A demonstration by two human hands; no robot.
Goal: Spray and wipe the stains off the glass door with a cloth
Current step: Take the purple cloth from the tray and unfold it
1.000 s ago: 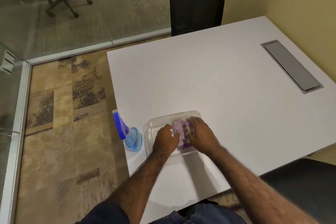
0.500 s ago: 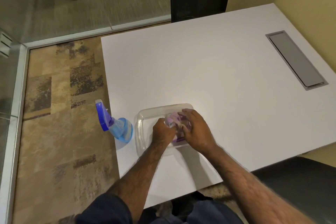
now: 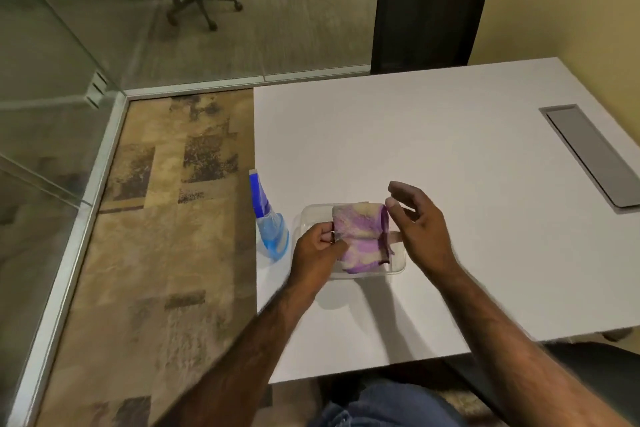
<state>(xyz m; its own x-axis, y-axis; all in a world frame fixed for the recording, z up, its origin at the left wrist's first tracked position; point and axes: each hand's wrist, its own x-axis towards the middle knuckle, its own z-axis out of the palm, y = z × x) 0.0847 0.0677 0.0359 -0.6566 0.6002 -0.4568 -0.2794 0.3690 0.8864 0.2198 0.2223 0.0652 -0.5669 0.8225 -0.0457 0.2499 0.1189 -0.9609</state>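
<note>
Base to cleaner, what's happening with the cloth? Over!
Left hand gripping cloth over tub. Right hand open beside it. Spray bottle untouched on table. Nothing blocking.

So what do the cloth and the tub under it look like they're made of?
Cloth: soft, matte fabric, seemingly terry or microfibre, since it folds limply and looks fuzzy, mottled purple and cream. Tub: clear glossy plastic, probably thin, as the white table shows through its walls.
</note>
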